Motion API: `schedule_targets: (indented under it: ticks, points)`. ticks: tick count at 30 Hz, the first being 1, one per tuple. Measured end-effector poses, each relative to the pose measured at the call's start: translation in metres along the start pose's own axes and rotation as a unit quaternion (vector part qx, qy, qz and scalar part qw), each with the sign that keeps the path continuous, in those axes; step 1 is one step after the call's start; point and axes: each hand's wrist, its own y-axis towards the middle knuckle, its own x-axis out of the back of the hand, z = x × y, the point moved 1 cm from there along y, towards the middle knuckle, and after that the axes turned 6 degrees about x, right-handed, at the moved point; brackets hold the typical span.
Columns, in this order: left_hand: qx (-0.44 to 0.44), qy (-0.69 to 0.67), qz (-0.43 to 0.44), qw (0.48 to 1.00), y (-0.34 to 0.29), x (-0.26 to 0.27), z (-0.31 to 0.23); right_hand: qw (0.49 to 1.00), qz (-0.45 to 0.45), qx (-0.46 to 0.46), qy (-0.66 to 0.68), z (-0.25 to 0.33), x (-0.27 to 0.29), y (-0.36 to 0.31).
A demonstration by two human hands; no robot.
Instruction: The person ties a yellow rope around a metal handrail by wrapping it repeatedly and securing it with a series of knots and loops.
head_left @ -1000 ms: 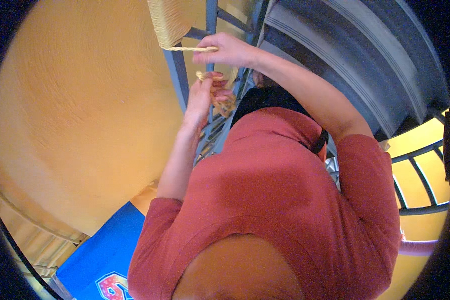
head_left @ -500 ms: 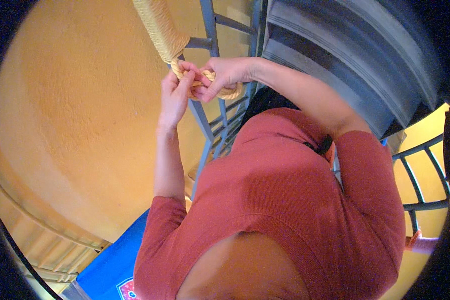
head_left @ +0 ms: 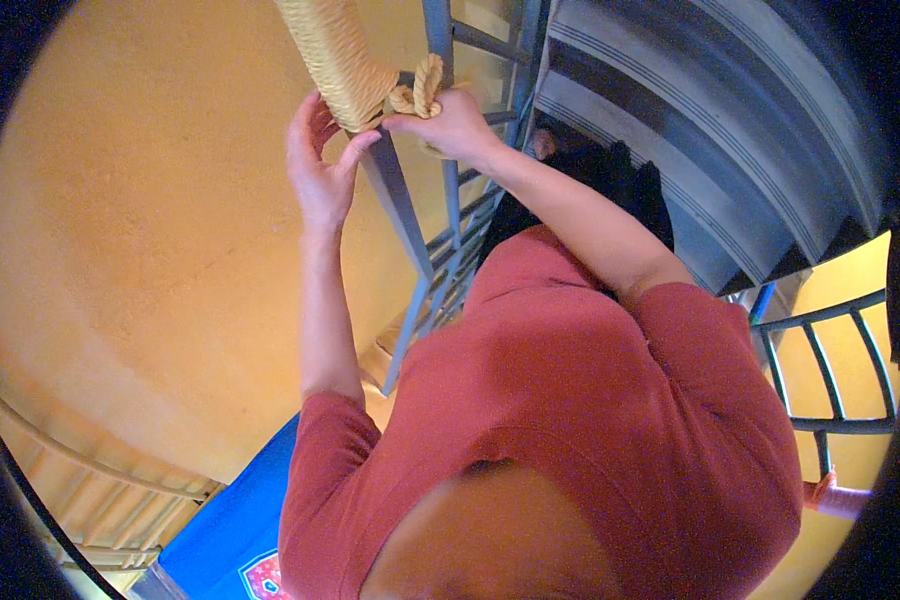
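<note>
A grey metal handrail (head_left: 400, 205) is wound with pale yellow rope (head_left: 342, 65) along its upper part. At the lower end of this winding, my left hand (head_left: 320, 170) cups the rail loosely, thumb and fingers spread apart. My right hand (head_left: 455, 128), just to the right of the rail, is closed on the loose rope (head_left: 428, 85), whose loop stands up above the fingers. More of that rope shows below the hand, partly hidden by it. Its connection to the winding lies around my right fingertips.
Dark curved stairs (head_left: 670, 110) rise beyond the grey railing bars (head_left: 453, 205). A yellow wall (head_left: 150, 200) stands at the left. Blue cloth (head_left: 225, 520) lies at lower left. Another person's hand (head_left: 821, 491) rests near the black railing (head_left: 840, 425) at right.
Both hands have moved apart and up toward the winding's end. My left hand has let go of the rope and opened beside the rail; my right hand keeps the rope, its loop now raised.
</note>
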Motion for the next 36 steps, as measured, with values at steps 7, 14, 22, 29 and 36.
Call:
schedule_targets:
  ticks: [7,14,22,29,36]
  points:
    - [-0.06,0.075,0.013,0.995,0.002,0.003,0.013,0.989,-0.045,-0.077,0.121,-0.01,-0.036,-0.004]
    - [-0.057,0.083,-0.025,0.995,-0.015,-0.014,0.012,0.971,-0.074,-0.036,0.225,0.004,-0.039,-0.008]
    - [-0.019,-0.021,-0.028,0.999,-0.003,-0.018,0.012,0.983,-0.088,0.037,0.155,-0.009,-0.037,0.008]
    - [0.037,-0.108,0.097,0.989,0.01,-0.009,0.015,0.996,-0.049,0.048,-0.06,-0.007,-0.013,0.005]
    - [0.003,-0.006,0.048,0.999,0.01,-0.013,0.021,0.943,-0.081,0.134,-0.293,0.009,0.016,0.009]
